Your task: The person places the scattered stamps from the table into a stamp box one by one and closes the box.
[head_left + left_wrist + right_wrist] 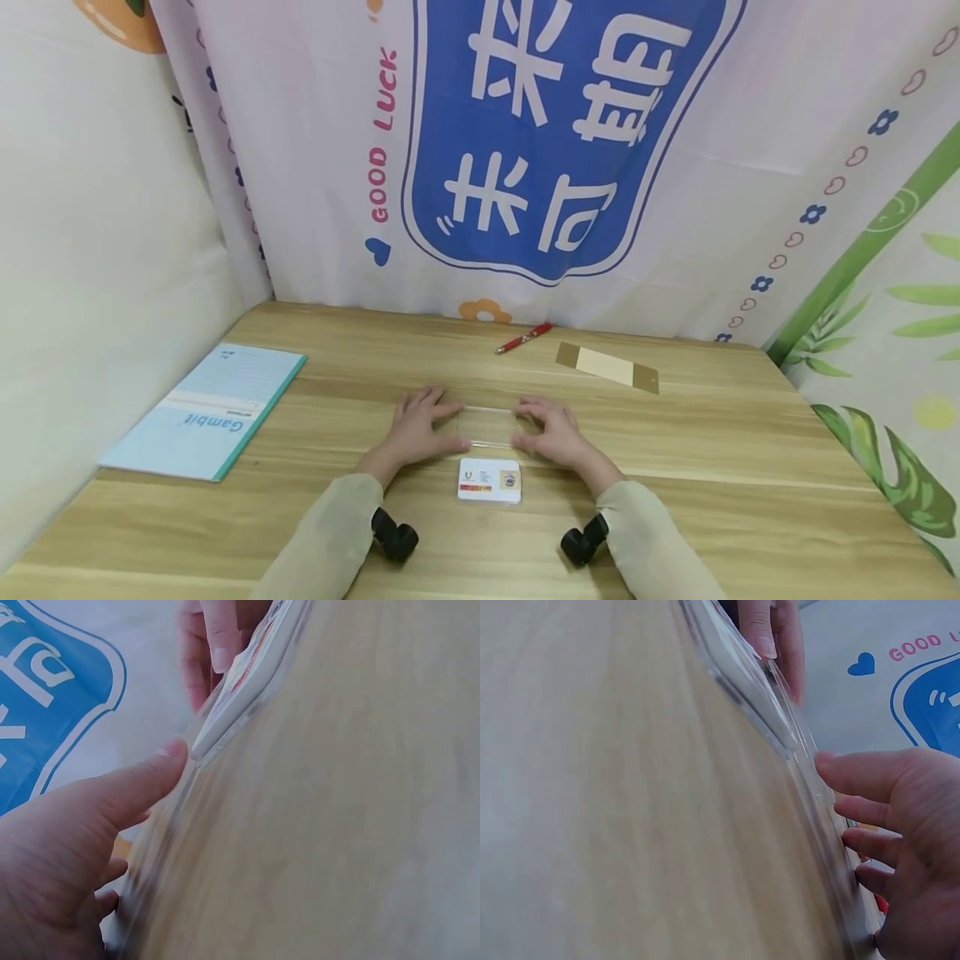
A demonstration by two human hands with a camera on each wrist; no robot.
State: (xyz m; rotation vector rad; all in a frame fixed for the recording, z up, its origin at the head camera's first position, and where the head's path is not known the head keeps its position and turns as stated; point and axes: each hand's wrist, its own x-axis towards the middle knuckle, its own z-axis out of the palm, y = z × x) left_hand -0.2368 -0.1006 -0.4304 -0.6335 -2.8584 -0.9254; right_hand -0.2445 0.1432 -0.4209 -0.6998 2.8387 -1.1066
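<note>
A clear rectangular plastic lid [491, 409] lies between my two hands, its long edges catching the light. My left hand [420, 427] holds its left side, thumb at the near corner and index finger at the far one. On the right side, my right hand [551, 435] grips it the same way. Just nearer than the lid is a white printed card pack [489, 481], which sits in a clear tray. In the wrist views the white pack [251, 682] appears beside the thumbs, not held. The lid's see-through middle hides its exact height above the table.
A light blue notebook [206, 408] lies at the left of the wooden table [720, 517]. Toward the back are a red pen [525, 337] and a brown-and-cream card strip [607, 367]. A printed curtain [315, 167] hangs along the table's far edge.
</note>
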